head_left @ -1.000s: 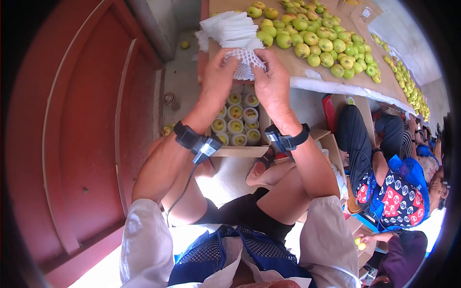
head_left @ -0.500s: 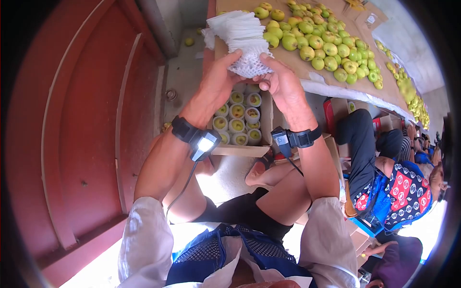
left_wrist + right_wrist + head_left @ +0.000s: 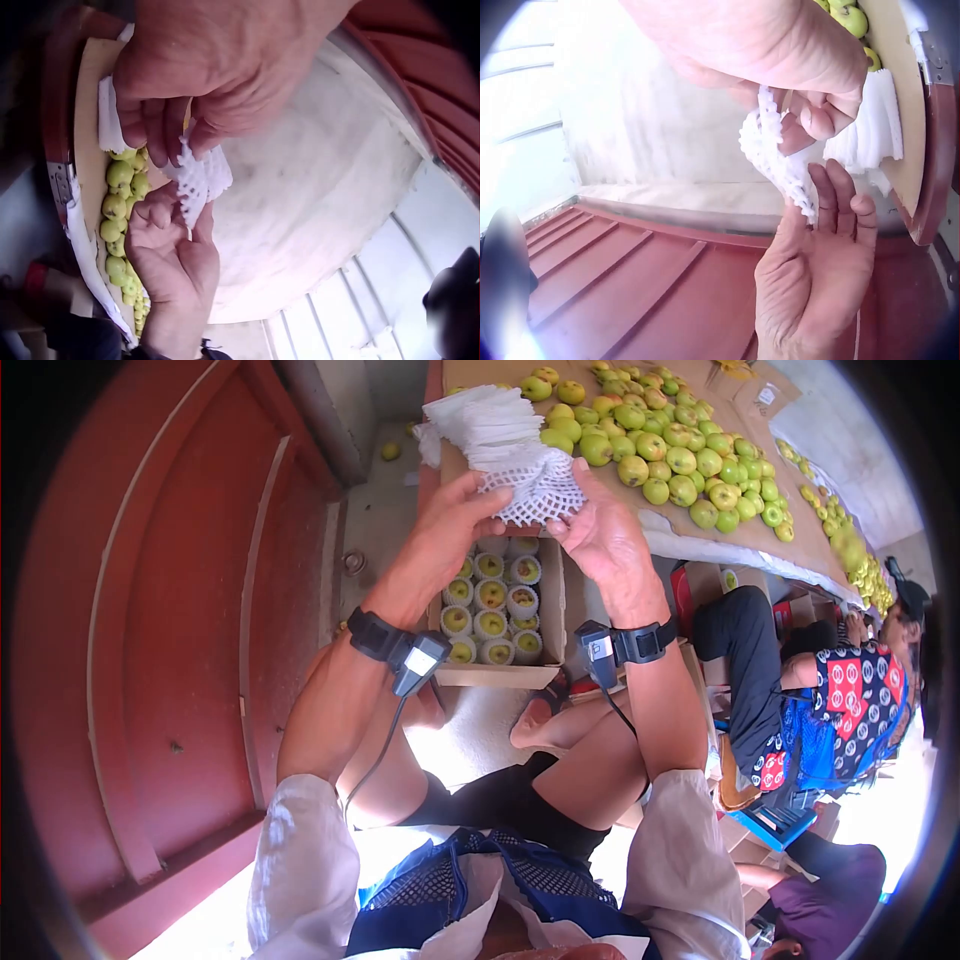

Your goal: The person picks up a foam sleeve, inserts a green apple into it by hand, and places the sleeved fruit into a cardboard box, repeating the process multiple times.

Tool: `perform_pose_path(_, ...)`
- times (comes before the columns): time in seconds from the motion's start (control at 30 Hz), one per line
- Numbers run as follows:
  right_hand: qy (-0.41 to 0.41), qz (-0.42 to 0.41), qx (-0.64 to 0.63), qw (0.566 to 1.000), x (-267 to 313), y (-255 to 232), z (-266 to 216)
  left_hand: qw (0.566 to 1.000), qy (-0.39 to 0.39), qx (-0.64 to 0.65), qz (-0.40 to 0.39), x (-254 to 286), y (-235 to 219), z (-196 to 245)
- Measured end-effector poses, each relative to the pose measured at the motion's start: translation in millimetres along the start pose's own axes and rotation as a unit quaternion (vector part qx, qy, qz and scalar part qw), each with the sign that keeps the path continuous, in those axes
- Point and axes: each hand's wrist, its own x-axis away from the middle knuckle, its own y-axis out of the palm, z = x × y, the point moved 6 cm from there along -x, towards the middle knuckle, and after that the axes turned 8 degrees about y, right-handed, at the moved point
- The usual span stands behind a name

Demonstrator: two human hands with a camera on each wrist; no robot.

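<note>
Head view: a person with bare forearms holds a white foam net sleeve point(image 3: 540, 495) between both hands at the top centre of the frame. The left hand point(image 3: 455, 520) pinches the sleeve's left edge between thumb and fingers; the right hand point(image 3: 608, 538) pinches its right side, thumb towards the top. The mesh spreads between them, and both wrist views show it gripped from opposite ends. No fruit shows inside it.

The step in hand looks like spreading a single sleeve. The next move seems to call for a light, even pull that keeps the soft mesh wide without tearing it.

Just above the sleeve lies a fanned stack of white foam netting point(image 3: 485, 418); whether the two touch, I cannot tell. Below the hands, a brown cardboard box point(image 3: 500, 676) holds rows of yellow-green apples in white nets point(image 3: 492, 595).

Across the upper right, a worktop covered in brown cardboard point(image 3: 738, 410) carries a large pile of loose green and yellow apples point(image 3: 690, 460), some blushed red. A dark red panelled door point(image 3: 170, 610) fills the left side, and one stray apple point(image 3: 390, 451) lies on the grey floor point(image 3: 385, 490) near it. At the right edge sits another person in a black, red and white patterned garment point(image 3: 850, 685).
</note>
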Motion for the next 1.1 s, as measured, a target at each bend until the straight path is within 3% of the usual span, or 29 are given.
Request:
perform_pose_path(0.17,0.027,-0.053,-0.006,0.998,8,-13,10,0.98,-0.007,0.199,-0.007,8,10,-17)
perform_pose_path(0.27,0.029,-0.047,-0.01,0.998,9,-9,11,0.973,-0.015,0.231,-0.018,2,9,-24)
perform_pose_path(0.4,0.014,-0.089,-0.001,0.996,39,-18,14,0.983,0.011,0.184,-0.009,25,29,-31)
perform_pose_path(0.6,0.018,-0.079,0.007,0.997,38,-25,18,0.988,0.019,0.152,0.004,22,37,-38)
perform_pose_path(0.8,-0.045,-0.047,0.106,0.992,30,-26,7,0.986,0.026,0.164,0.002,12,30,-36)
perform_pose_path(0.87,-0.074,0.011,0.131,0.989,27,-26,6,0.987,0.015,0.161,0.008,9,25,-38)
perform_pose_path(0.97,-0.085,0.043,0.156,0.983,31,-22,6,0.996,0.012,0.086,0.011,10,25,-36)
perform_pose_path(1.07,-0.084,0.062,0.182,0.978,25,-25,5,0.984,0.047,-0.117,0.126,9,23,-29)
perform_pose_path(1.1,-0.085,0.069,0.191,0.975,24,-26,5,0.974,0.077,-0.17,0.13,8,20,-26)
